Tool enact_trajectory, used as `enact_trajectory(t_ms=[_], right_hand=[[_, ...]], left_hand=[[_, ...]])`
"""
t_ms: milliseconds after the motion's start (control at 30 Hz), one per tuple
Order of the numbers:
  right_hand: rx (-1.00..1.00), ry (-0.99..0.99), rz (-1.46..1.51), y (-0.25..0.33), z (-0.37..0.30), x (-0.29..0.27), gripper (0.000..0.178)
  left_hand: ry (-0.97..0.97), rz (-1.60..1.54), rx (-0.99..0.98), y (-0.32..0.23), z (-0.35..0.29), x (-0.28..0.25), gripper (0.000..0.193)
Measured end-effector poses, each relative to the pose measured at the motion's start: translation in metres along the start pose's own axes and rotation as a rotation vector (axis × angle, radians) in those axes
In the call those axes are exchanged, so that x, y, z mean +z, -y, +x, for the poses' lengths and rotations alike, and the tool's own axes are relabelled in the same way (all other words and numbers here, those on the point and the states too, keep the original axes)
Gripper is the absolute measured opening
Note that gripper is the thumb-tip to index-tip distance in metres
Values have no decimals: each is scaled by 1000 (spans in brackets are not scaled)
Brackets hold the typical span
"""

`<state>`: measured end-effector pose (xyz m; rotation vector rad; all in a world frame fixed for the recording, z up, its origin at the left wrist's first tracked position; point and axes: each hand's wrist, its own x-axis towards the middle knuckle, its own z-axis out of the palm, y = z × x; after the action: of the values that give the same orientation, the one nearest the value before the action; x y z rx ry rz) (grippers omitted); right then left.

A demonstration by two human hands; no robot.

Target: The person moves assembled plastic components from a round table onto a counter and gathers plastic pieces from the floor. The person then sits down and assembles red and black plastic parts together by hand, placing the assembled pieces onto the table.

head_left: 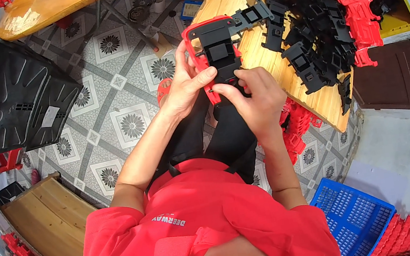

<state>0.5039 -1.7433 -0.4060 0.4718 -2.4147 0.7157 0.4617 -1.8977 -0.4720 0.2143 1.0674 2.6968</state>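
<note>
In front of me, my left hand (183,87) grips a red plastic frame (214,94) by its left side, with the thumb laid over the front. A black plastic insert (216,37) with a raised square sits inside the frame. At the lower right end of the insert, the thumb and fingers of my right hand (260,96) are pinched together. Whether a small piece is between those fingertips is hidden. Just beyond, several loose black plastic parts (308,66) are piled on a wooden table (262,62), one reaching toward the frame.
Red plastic frames (359,15) lie on the pile at the far right, with more red parts (295,127) below the table edge. A blue crate (356,216) stands at lower right. Large black bins (2,98) and a wooden bench (42,218) are on the left.
</note>
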Motion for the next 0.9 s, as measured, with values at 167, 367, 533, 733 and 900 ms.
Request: enact_trajectory(t_ms=[167, 367, 533, 733, 900], right_hand=[[267, -81, 224, -28, 36, 0, 44], [477, 80, 999, -38, 58, 15, 41], [475, 237, 1240, -41, 58, -1, 61], [471, 252, 950, -60, 8, -21, 58], [659, 324, 889, -62, -31, -35, 42]], left_hand=[[45, 78, -44, -8, 0, 18, 98], [90, 447, 146, -10, 9, 38, 93], [25, 370, 330, -21, 8, 44, 80], [-369, 274, 783, -168, 43, 33, 57], [-707, 161, 788, -346, 169, -95, 29]])
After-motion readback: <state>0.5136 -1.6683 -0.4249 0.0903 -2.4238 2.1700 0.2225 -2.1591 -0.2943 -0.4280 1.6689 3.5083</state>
